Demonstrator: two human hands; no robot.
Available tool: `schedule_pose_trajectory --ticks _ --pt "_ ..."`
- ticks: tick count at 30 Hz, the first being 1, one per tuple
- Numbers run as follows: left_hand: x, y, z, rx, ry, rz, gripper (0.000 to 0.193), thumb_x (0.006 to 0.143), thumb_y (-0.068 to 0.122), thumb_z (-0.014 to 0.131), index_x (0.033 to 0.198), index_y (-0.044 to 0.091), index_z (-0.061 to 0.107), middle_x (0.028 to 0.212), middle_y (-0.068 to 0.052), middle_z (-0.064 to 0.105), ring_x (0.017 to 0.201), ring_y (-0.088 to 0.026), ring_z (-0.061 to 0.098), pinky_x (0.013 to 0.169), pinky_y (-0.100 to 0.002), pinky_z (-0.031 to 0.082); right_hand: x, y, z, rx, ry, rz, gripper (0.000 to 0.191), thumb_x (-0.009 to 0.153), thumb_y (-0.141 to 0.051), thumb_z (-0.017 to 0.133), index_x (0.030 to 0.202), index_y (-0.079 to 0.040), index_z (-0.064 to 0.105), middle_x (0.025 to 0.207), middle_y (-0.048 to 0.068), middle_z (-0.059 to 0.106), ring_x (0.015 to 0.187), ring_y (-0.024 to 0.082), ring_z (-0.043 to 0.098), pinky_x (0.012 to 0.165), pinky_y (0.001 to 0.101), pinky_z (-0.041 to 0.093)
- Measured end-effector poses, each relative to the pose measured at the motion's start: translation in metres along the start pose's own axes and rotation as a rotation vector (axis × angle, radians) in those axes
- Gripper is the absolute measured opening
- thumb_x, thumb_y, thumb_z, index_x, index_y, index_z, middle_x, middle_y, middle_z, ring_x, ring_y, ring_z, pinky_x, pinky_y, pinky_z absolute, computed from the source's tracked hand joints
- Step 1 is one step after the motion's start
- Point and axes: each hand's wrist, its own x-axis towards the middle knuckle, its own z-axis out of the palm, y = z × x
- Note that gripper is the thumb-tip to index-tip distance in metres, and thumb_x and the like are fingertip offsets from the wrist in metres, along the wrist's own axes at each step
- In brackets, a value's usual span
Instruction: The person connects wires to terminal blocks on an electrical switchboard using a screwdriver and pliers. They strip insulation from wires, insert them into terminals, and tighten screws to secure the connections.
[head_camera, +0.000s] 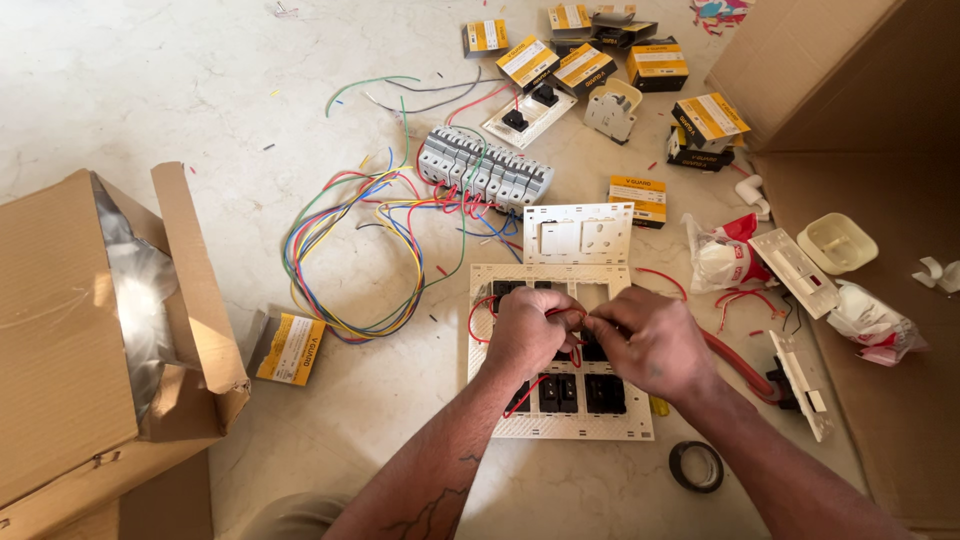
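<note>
both your hands sit over the white switch plate (560, 425) on the floor; your left hand (525, 335) and right hand (650, 345) each pinch the red wire (565, 313) between the fingers. several black modules look seated, the slots just beyond your fingers are empty, and the breaker row (485, 170) farther out trails loose wires.

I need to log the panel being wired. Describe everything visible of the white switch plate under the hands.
The white rectangular plastic switch plate lies flat on the pale marble floor, back side up, with a ribbed border. Black switch modules fill its lower openings; an upper slot is empty. Thin red wires loop across it. The left hand and right hand rest over its middle, fingers pinching red wire. A second white plate abuts its top edge.
</note>
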Motion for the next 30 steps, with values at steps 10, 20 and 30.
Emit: schedule_pose_trajectory --ticks 10,20,30 --pt "0.001 -0.008 0.002 0.014 0.049 0.153 0.012 0.093 0.007 0.068 0.097 -0.001 0.076 0.073 -0.006 0.074 0.055 -0.009 0.067 0.053 -0.025 0.056 0.001 0.048 -0.034 -0.096 -0.378 0.704 0.043 0.071 -0.028 0.089 0.108 -0.009 0.076 0.095 0.006 0.078 0.091 0.022 0.076 0.086 0.0402 0.058" --pt "0.003 -0.003 -0.002 0.066 -0.011 0.072 0.015 0.096 0.008 0.063 0.103 0.000 0.074 0.076 -0.004 0.072 0.056 -0.008 0.067 0.053 -0.025 0.057 -0.023 0.082 -0.015 -0.471 -0.499 0.831 0.052 0.086 -0.045 0.076 0.125 -0.011 0.067 0.128 0.012 0.070 0.121 0.030 0.066 0.102 0.0460 0.053" --pt "0.011 -0.016 0.001 0.159 -0.071 0.146 0.014 0.098 0.009 0.063 0.099 -0.001 0.072 0.076 -0.004 0.072 0.058 -0.009 0.064 0.054 -0.025 0.056 -0.017 0.055 -0.064 0.278 -0.416 1.026 0.053 0.101 -0.048 0.054 0.110 0.002 0.069 0.099 0.020 0.069 0.086 0.037 0.067 0.082 0.0532 0.057"
